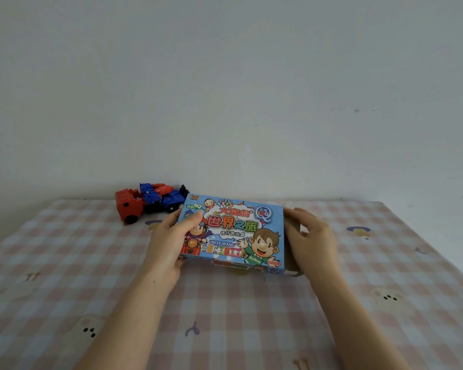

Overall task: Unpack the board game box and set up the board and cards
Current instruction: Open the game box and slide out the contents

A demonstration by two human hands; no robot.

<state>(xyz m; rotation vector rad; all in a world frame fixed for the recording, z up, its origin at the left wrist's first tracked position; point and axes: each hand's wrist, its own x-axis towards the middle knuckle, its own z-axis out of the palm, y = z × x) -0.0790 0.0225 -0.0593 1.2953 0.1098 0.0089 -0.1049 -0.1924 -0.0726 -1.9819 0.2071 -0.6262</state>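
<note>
Board game box (231, 233) at centre frame, our left hand (169, 241) gripping its left end, thumb on top, our right hand (313, 236) curled round its right end, toy truck (145, 202) behind on checked tablecloth (64, 263).

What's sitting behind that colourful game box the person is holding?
A red and blue toy truck lies behind the game box, on the checked cloth. The box's far left corner covers the truck's right end, so that part cannot be seen.
</note>
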